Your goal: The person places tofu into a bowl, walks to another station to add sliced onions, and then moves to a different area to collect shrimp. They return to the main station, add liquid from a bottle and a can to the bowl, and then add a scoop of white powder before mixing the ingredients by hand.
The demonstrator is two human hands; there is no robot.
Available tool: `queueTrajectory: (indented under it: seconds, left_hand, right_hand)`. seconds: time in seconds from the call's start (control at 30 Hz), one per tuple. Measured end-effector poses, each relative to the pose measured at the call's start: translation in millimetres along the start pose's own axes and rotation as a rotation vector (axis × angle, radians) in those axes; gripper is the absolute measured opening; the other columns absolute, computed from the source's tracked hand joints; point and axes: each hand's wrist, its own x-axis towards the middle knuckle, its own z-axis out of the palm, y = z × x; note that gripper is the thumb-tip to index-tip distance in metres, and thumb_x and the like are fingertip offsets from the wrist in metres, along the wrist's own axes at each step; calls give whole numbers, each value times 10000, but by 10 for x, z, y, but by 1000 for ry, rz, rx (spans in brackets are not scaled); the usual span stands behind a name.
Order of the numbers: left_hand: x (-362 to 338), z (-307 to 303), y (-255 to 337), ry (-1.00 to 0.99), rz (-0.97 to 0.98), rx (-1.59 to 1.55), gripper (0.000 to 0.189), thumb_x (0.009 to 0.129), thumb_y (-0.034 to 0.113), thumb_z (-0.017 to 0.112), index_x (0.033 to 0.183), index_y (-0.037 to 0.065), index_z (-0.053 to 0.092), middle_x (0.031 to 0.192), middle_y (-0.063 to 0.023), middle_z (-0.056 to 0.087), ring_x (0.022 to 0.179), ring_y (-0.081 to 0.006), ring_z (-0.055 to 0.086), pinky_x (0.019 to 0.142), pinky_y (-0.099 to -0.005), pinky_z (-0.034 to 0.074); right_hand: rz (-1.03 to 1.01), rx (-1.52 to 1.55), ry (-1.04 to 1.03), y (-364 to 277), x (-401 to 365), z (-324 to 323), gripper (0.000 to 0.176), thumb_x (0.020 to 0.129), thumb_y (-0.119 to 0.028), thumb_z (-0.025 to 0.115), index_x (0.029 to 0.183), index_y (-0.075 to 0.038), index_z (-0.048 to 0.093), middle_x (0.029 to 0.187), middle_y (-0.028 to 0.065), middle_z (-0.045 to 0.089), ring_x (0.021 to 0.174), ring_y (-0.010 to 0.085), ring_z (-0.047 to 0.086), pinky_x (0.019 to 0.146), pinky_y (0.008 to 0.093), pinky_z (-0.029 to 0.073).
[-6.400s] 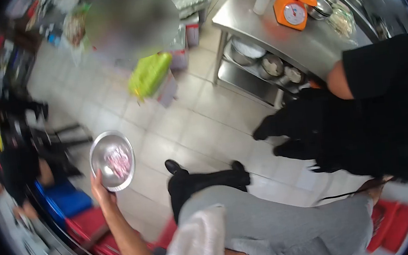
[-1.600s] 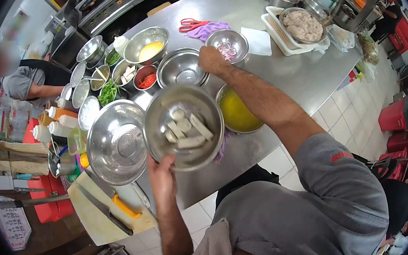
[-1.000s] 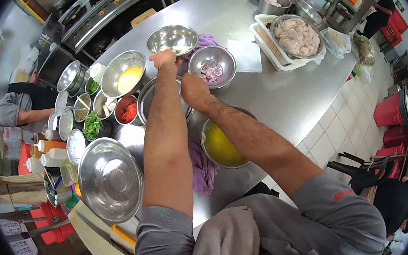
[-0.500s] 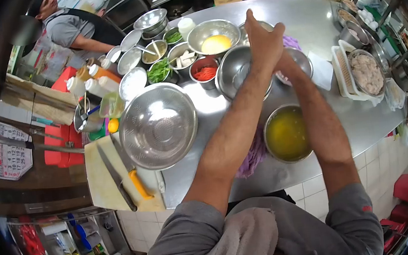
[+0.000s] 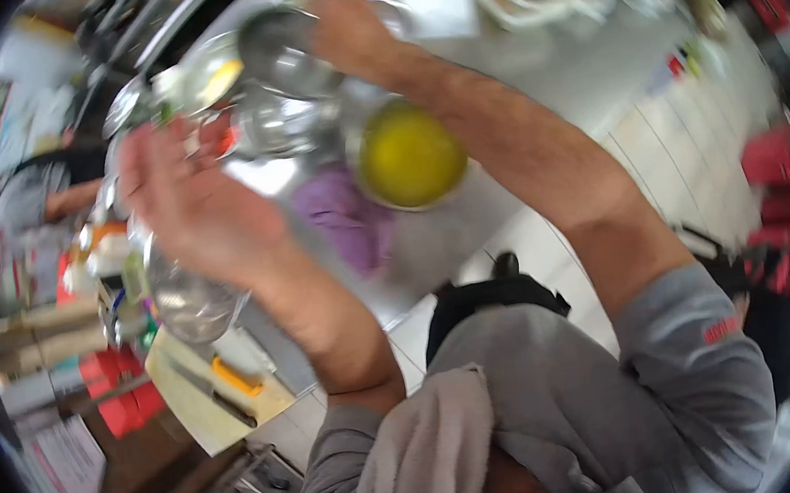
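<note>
Upper center, our right grip [image 5: 352,39] pinches the bowl [image 5: 279,55] edge; upper left, our left grip [image 5: 203,204] is spread. The tabletop [image 5: 569,72] edge slants toward upper right.

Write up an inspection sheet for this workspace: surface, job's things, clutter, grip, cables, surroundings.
Surface: steel table, crowded toward the left.
Job's things: metal bowl, contents too blurred to tell.
Clutter: bowl of yellow liquid beside a bunched purple cloth; knives lying on the cutting board.
Grip: right grip closed at the metal bowl's rim; left grip open, blurred, holding nothing visible.
Cables: nothing seen.
Surroundings: tiled floor; co-worker's forearm at the picture's left.
</note>
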Motion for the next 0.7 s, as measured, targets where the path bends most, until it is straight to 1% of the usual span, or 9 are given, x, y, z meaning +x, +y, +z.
queueTrajectory:
  seconds: [0.07, 0.1, 0.23, 0.3, 0.37, 0.43, 0.5, 0.57, 0.7]
  left_hand:
    - [-244, 230, -15, -84, 41, 58, 291, 832, 116, 510, 1082, -19, 450, 1002, -121, 522, 921, -258, 521, 749, -386, 459]
    - [-455, 474, -17, -90, 41, 34, 299, 844, 134, 495, 1093, -26, 452, 1015, -126, 522, 935, -271, 515, 786, -396, 435]
    - [-1379, 1356, -222, -253, -13, -105, 310, 856, 161, 472, 1089, -43, 463, 1022, -152, 516, 935, -288, 507, 801, -409, 416]
    - [-1901, 1699, -447, -511, 5, -66, 303, 868, 182, 452, 1061, -52, 474, 1008, -160, 514, 916, -280, 506, 808, -408, 406]
    - [-2471, 2014, -784, -762, 28, -66, 262, 863, 143, 472, 1038, -53, 482, 994, -139, 518, 876, -241, 512, 808, -361, 406]
    - [-3183, 2402, -885, -912, -338, 113, 232, 834, 99, 523, 1025, -29, 495, 974, -109, 523, 838, -206, 512, 803, -313, 411]
    - [-3741, 2571, -1173, -1135, -605, 168, 278, 797, 85, 583, 1049, -5, 504, 958, -83, 529, 847, -159, 509, 803, -270, 411]
    - [-4068, 2707, -1395, -1570, -564, 361, 371, 793, 137, 604, 1120, 1, 493, 1018, -116, 542, 887, -200, 525, 829, -302, 413]
    - [-4580, 2863, -2047, -2119, -368, 478, 427, 806, 162, 597, 1191, 24, 473, 1091, -129, 532, 897, -215, 534, 811, -309, 429]
  right_hand:
    - [40, 180, 299, 113, -309, -457, 205, 685, -112, 534, 816, 39, 578, 772, 247, 575, 787, 382, 552, 726, 439, 453]
    - [240, 327, 352, 220, -431, -677, 186, 669, -103, 521, 763, 52, 566, 734, 271, 566, 730, 411, 553, 704, 444, 454]
    - [485, 387, 327, 923, -1542, -1888, 171, 688, -110, 514, 733, 52, 544, 661, 229, 565, 658, 343, 578, 589, 390, 462]
    - [805, 660, 201, 1180, -2241, -2591, 191, 719, -134, 531, 773, 47, 552, 636, 146, 559, 624, 208, 566, 570, 337, 447]
    - [963, 530, 230, 1499, -2935, -3159, 210, 741, -142, 534, 830, 47, 561, 660, 81, 553, 638, 122, 527, 565, 312, 435]
    - [978, 528, 428, 1957, -3680, -3482, 191, 746, -125, 520, 818, 51, 548, 711, 80, 547, 631, 130, 509, 563, 305, 435]
    - [1218, 520, 466, 2267, -4312, -3860, 200, 740, -94, 516, 885, 44, 531, 743, 100, 535, 631, 155, 529, 521, 304, 461]
    - [1357, 473, 593, 2632, -4874, -4049, 280, 742, -78, 512, 983, 65, 500, 783, 180, 573, 555, 216, 595, 382, 312, 492]
    - [1566, 450, 809, 3266, -5490, -4493, 310, 728, -56, 513, 1016, 59, 500, 817, 180, 584, 550, 219, 599, 424, 309, 533]
